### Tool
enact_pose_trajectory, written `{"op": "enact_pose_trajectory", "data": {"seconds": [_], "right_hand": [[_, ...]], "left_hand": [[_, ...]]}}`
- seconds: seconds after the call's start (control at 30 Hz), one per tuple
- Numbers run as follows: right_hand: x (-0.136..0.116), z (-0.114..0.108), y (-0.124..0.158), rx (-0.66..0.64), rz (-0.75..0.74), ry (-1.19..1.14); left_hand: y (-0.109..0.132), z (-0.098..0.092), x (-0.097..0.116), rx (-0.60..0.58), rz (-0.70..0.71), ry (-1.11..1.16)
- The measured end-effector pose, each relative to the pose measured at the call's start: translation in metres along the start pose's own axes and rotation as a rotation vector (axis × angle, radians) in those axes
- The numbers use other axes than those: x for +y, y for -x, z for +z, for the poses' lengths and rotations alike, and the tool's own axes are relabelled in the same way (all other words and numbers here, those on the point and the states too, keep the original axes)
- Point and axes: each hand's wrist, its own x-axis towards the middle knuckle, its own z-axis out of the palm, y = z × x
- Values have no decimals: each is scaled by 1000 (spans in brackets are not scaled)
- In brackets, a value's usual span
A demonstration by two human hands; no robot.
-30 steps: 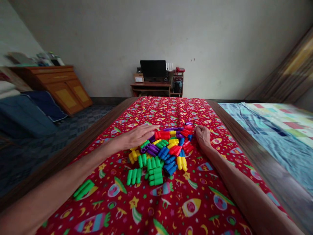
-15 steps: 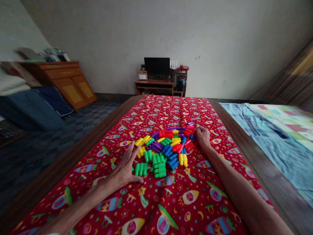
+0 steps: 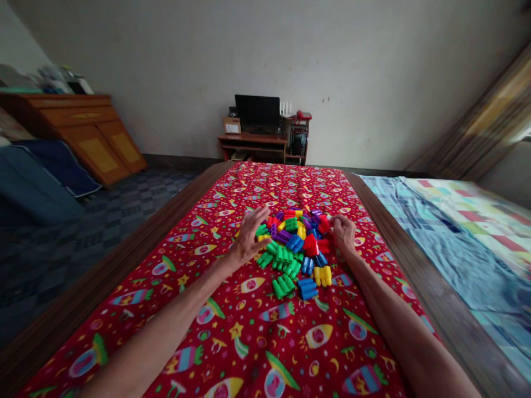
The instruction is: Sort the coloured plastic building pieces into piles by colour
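A heap of bright plastic building blocks (image 3: 295,246) in red, yellow, green, blue and purple lies on a red cloth printed with rockets (image 3: 265,326). My left hand (image 3: 248,239) rests open against the heap's left side, fingers stretched along the blocks. My right hand (image 3: 343,233) sits at the heap's right side with its fingers curled; what they hold, if anything, is hidden. A green block (image 3: 282,286), a blue block (image 3: 307,288) and a yellow block (image 3: 322,275) lie at the near edge of the heap.
The cloth covers a wooden table whose brown edges (image 3: 398,221) show on both sides. A bed with a patchwork sheet (image 3: 460,232) lies to the right. A wooden cabinet (image 3: 83,132) stands at the left, and a desk with a monitor (image 3: 257,124) by the far wall.
My left hand went from the near left of the heap up to its left side, and the blocks are now packed closer together. My right hand stayed in place.
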Motion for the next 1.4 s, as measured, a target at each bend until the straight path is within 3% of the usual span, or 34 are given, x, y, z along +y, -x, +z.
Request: {"op": "enact_pose_trajectory", "data": {"seconds": [0.07, 0.13, 0.23, 0.33, 0.47, 0.57, 0.67, 0.8, 0.93, 1.03, 1.13, 1.23, 1.33, 1.4], "right_hand": [[5, -2, -13, -9, -31, 5], [10, 0, -27, -76, -68, 27], [12, 16, -42, -269, -70, 107], [7, 38, -42, -468, -52, 131], [-10, 45, -29, -561, -131, 30], [-23, 23, -14, -627, -183, -30], [-29, -12, 13, -682, -246, 59], [-26, -38, 69, -675, -446, 317], [-18, -28, 107, -563, -677, 403], [-9, -18, 113, -438, -739, 316], [-7, -15, 111, -347, -720, 217], [-14, -17, 110, -332, -609, 205], [-23, -22, 111, -354, -570, 168], [-26, -24, 112, -429, -635, 161]], "left_hand": [[6, -10, -24, 168, -114, -35], [14, -10, -45, 257, -232, -83], [20, 5, -60, 127, -298, -64], [8, 25, -49, -22, -302, 36], [-18, 42, -23, -48, -273, 147], [-26, 45, -14, -29, -217, 217], [-20, 39, -8, 14, -146, 183], [-5, 27, 18, -8, 84, 42], [8, 20, 62, -197, 444, 31], [17, 20, 88, -321, 584, 29], [19, 23, 93, -343, 538, -25], [15, 25, 80, -282, 405, -83], [9, 26, 63, -172, 231, -120], [6, 27, 53, -113, 151, -99]]}}
